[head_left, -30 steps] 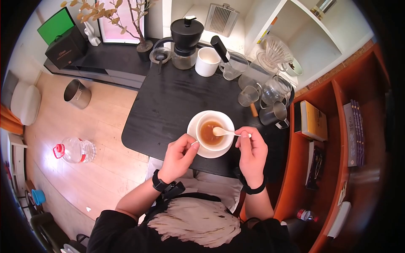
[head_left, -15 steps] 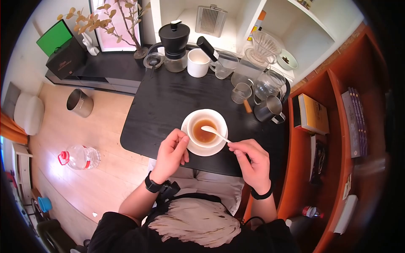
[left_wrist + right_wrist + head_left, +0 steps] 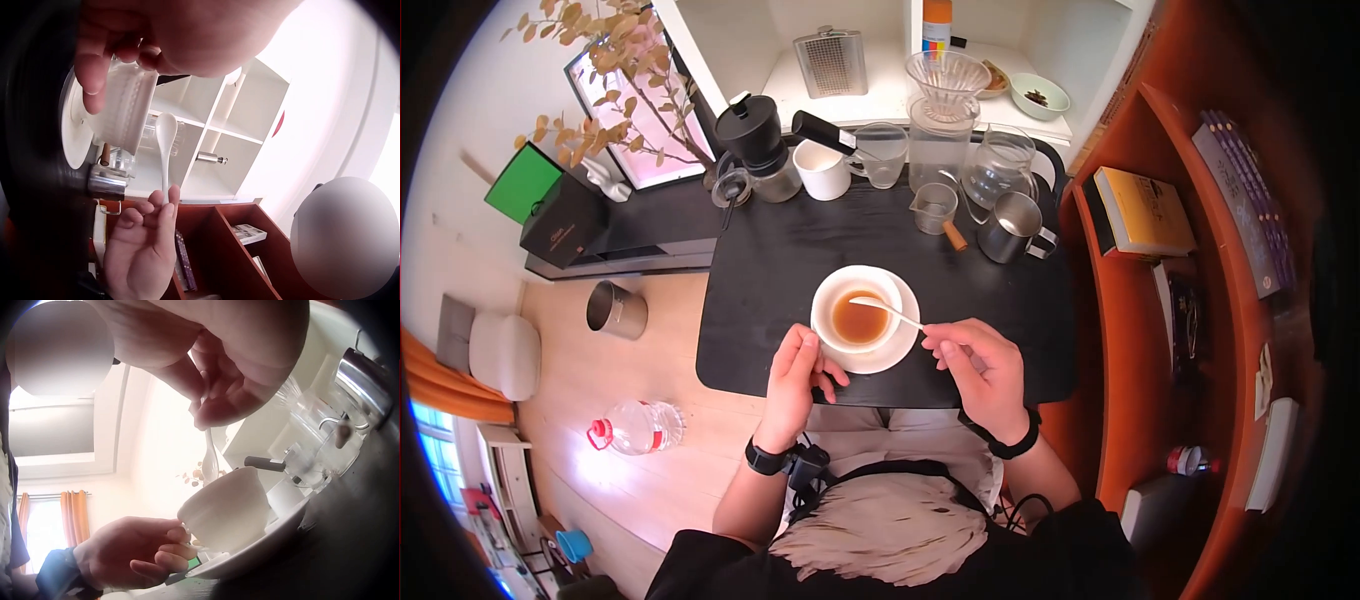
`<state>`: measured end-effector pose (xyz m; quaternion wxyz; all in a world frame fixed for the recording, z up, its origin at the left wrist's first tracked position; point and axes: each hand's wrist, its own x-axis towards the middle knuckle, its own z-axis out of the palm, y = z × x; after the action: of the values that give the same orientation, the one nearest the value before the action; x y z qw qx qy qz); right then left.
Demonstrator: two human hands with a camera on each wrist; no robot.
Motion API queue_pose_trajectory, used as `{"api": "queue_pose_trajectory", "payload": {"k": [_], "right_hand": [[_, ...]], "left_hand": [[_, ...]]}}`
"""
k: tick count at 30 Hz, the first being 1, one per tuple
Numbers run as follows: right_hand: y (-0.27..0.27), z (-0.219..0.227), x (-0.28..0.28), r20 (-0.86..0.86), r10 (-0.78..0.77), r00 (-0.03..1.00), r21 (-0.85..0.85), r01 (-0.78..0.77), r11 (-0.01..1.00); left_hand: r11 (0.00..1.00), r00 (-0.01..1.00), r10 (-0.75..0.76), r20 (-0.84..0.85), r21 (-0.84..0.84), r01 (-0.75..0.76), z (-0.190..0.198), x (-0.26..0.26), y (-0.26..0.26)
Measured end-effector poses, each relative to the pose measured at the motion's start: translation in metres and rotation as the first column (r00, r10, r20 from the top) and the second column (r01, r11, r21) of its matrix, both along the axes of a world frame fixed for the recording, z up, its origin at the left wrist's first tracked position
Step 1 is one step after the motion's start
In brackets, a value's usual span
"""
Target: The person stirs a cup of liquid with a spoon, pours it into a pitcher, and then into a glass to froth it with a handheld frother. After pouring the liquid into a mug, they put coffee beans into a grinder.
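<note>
A white cup (image 3: 828, 297) of brown liquid stands on a white saucer (image 3: 909, 318) near the table's front edge. My left hand (image 3: 794, 368) is at the cup's left side, thumb and index finger pinching its small handle, the other fingers loosely bent. In the right wrist view, the cup (image 3: 226, 511) sits level with the saucer. My right hand (image 3: 983, 372) pinches the handle end of a white spoon (image 3: 868, 301) between thumb and fingers. Both wrist views show the spoon's bowl (image 3: 165, 130) above the cup's rim, clear of the liquid.
Along the back of the black table (image 3: 800, 255) stand a coffee grinder (image 3: 750, 128), a white mug (image 3: 822, 172), a glass dripper (image 3: 946, 75), a small glass pitcher (image 3: 934, 206) and a steel jug (image 3: 1008, 228). A wooden bookshelf (image 3: 1115, 330) stands close on the right.
The head view has swung, shifting the back-row things leftward. My right hand has changed its hold on the spoon, palm now turned more upward; its bowl stays over the cup. My left hand stays beside the cup.
</note>
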<state>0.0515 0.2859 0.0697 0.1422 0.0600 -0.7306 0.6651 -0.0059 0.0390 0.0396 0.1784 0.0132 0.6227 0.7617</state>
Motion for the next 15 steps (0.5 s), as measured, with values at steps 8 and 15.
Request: {"api": "queue_pose_trajectory", "payload": {"k": [8, 15], "right_hand": [[-0.006, -0.013, 0.0, 0.131, 0.043, 0.99, -0.291, -0.003, 0.957], [-0.008, -0.013, -0.003, 0.192, 0.065, 0.979, -0.359, 0.009, 0.933]], "left_hand": [[0.998, 0.998, 0.056, -0.024, 0.036, -0.055, 0.002, 0.001, 0.004], [0.997, 0.998, 0.062, -0.011, 0.049, -0.061, 0.002, 0.001, 0.001]]}}
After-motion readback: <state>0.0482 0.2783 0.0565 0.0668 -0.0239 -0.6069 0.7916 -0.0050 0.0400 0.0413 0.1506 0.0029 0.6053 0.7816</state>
